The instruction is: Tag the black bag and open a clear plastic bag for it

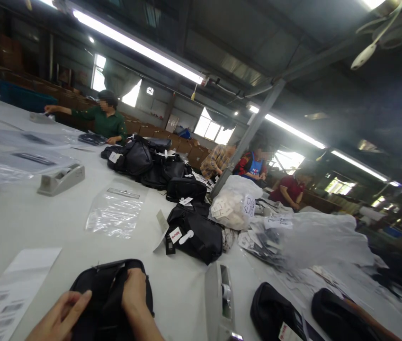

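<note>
A small black bag (pixel 99 279) lies on the white table right in front of me. My right hand (pixel 135 293) grips it, with the fingers tucked out of sight into its upper right part. Over the bag's left side, my left hand (pixel 62 315) is closed, thumb and forefinger pinched together. Whatever those fingertips may hold is too small to make out. Just beyond is another black bag (pixel 201 232) with a red-and-white tag (pixel 175 235) and other labels. To the left of my hands rests a sheet of barcode stickers (pixel 12 293).
Tape dispensers stand on the table, one grey (pixel 218 298) at right, one beige (pixel 62 179) at left. A clear plastic bag (pixel 115 210) lies flat. Beyond are piled black bags (pixel 140 158) and stuffed plastic sacks (pixel 234 203). Several co-workers, one in a green shirt (pixel 101 121), work around.
</note>
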`<state>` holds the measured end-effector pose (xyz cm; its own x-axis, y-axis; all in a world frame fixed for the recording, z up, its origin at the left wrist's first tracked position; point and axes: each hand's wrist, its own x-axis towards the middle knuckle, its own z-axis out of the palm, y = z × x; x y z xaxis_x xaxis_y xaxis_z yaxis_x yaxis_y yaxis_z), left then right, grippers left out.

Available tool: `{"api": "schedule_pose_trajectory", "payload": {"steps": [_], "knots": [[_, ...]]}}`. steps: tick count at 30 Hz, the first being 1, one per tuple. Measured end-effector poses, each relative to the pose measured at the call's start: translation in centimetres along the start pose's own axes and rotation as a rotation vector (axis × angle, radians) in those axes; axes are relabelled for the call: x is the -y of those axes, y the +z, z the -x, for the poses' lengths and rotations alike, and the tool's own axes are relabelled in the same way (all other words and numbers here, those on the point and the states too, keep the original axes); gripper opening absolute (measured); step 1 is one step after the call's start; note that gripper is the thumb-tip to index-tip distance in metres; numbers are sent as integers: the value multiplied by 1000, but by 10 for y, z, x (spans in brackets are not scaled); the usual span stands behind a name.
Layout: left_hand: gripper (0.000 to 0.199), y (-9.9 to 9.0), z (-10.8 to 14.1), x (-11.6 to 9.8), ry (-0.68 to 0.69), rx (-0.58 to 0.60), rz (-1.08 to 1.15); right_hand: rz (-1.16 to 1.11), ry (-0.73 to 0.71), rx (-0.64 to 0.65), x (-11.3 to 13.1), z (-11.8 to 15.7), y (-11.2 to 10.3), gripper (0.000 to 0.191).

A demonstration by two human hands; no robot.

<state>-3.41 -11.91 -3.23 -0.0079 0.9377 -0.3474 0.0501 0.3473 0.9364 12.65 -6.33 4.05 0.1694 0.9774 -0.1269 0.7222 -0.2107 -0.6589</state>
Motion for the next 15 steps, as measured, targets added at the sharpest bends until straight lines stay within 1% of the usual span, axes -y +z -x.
{"api": "schedule_pose_trajectory", "payload": {"steps": [2,3,5,7,9,11,13,15], "knots": [[73,-9,-8,-12,-9,27,-72,33,15,-21,3,3,2,17],[74,-10,-12,-18,4,39,-100,45,18,-31,5,4,2,18],[71,-6,-19,-27,70,47,-147,55,14,-46,7,6,3,22],[60,2,-24,-32,154,18,-167,31,-2,-40,6,5,0,24],[47,7,-26,-33,209,-2,-166,-24,-26,11,1,-1,-5,22],[39,9,-26,-33,221,-3,-163,-95,-40,105,-8,-9,-13,19],[35,9,-24,-33,219,2,-157,-166,-36,194,-18,-17,-22,24],[34,8,-22,-32,213,4,-153,-226,-38,226,-27,-21,-28,24]]}}
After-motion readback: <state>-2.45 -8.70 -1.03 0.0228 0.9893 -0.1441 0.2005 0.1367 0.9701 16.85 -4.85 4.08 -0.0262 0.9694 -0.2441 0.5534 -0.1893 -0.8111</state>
